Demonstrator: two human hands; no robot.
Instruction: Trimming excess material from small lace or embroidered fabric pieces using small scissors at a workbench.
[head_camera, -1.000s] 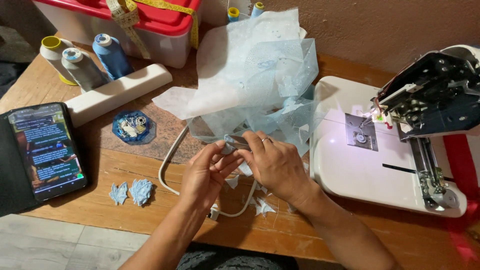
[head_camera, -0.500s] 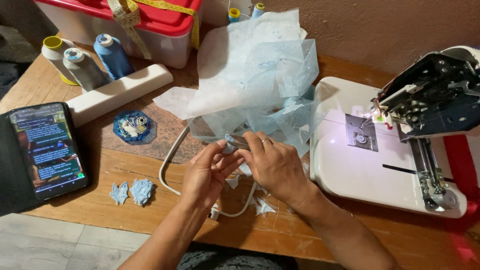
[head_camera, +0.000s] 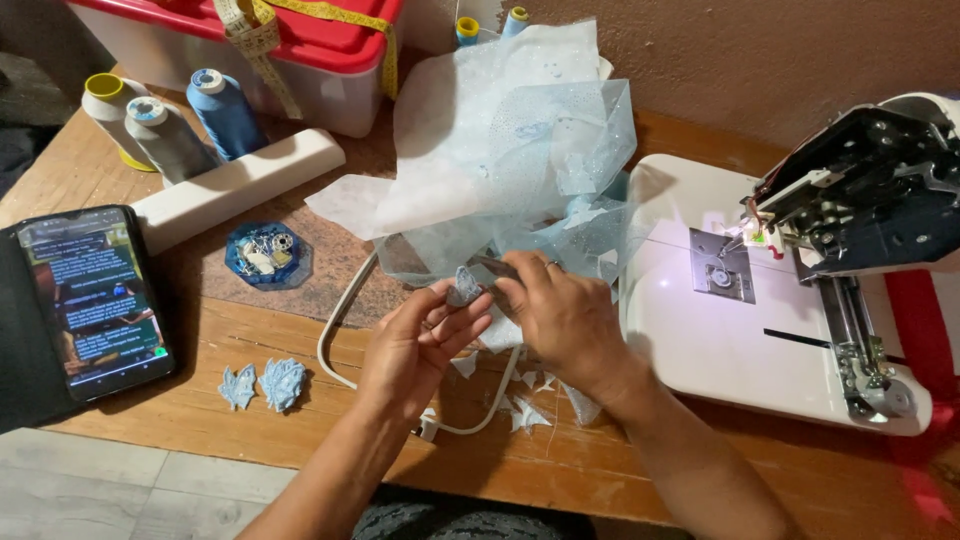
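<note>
The left hand (head_camera: 418, 345) pinches a small pale-blue embroidered piece (head_camera: 465, 286) between thumb and fingertips, holding it upright just above the table; the right hand (head_camera: 565, 320), a ring on one finger, is curled with its fingertips closed against the same piece and against the lower edge of the sheer blue fabric (head_camera: 520, 170), though what exactly it grips there is too hidden to tell; that fabric, glittery and layered with white backing paper, rises in a crumpled heap right behind both hands; beneath the hands lies a white embroidery hoop (head_camera: 345, 325) on the wooden table (head_camera: 300, 420), with small white and blue trimmed scraps (head_camera: 525, 410) scattered just under the right wrist; near the left forearm, two finished light-blue embroidered shapes (head_camera: 262, 384) lie side by side; farther left a smartphone (head_camera: 95, 300) rests in a dark case, its screen lit; behind it a small blue bobbin case (head_camera: 268, 254) sits on a brown mat, beside a long white bar (head_camera: 240, 187); three thread cones (head_camera: 170, 125) stand at the back left, in front of a red-lidded plastic box (head_camera: 300, 60) draped with a yellow tape measure (head_camera: 255, 30); to the right stands a white embroidery machine (head_camera: 790, 300), its needle light on.
</note>
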